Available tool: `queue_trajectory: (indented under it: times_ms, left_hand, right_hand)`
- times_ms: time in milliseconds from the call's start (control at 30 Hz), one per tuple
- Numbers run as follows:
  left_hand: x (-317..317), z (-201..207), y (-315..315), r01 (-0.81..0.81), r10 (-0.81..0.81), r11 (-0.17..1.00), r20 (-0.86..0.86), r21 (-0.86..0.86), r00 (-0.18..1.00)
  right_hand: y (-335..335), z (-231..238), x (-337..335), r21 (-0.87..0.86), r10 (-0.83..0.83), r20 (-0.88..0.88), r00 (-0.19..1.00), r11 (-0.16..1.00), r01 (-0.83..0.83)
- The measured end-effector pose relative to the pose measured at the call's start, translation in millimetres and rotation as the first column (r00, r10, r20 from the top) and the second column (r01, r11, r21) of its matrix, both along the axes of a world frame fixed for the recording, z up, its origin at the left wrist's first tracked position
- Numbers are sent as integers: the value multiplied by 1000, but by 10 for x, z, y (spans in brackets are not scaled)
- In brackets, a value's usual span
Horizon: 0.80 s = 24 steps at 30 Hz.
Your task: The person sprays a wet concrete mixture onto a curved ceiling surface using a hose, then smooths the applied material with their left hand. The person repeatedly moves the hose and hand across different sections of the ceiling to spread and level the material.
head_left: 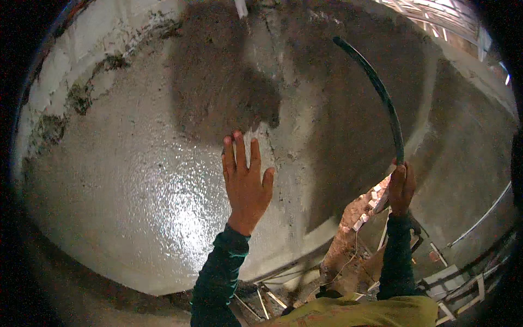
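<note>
In the head view, the long dark strip (391,111) stands in front of the grey wall (136,109), looking bowed in this lens, its free end up and its lower end in the right hand (402,188), whose fingers are closed around it; whether it touches the wall I cannot tell. Left of the strip, level with its lower end, the left hand (248,182) is raised with its back to the camera, empty, fingers spread wide and thumb out. Well left of the strip's upper half is a dark patch (218,82), perhaps shade or damp; farther down on that side the wall shines wet, and below the strip's lower end are pale bricks (362,220). To use the strip well on this surface, I would judge, its edge should lie evenly along the wall under light pressure; gripped at one end only, it may tip or dig in, so a second hold nearer the free end would steady it
</note>
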<state>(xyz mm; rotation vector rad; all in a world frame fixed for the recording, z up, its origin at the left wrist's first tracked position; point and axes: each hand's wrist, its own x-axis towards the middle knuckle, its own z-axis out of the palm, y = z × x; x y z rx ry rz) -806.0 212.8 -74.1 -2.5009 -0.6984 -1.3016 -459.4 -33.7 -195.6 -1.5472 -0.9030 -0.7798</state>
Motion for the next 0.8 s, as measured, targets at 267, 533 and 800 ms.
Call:
queue_trajectory:
  times_ms: [267,533,800]
  left_hand:
    - [33,-57,35,-41,44,998,-46,56,998]
    - [142,-23,-28,-36,33,995,36,89,999]
    - [1538,103,-388,222,-222,973,-13,63,975]
  right_hand:
    - [-71,460,321,111,-106,-106,989,987,118]
    - [-260,801,554,228,0,-254,967,972,60]
    - [-566,874,1992,199,-89,-321,943,967,159]
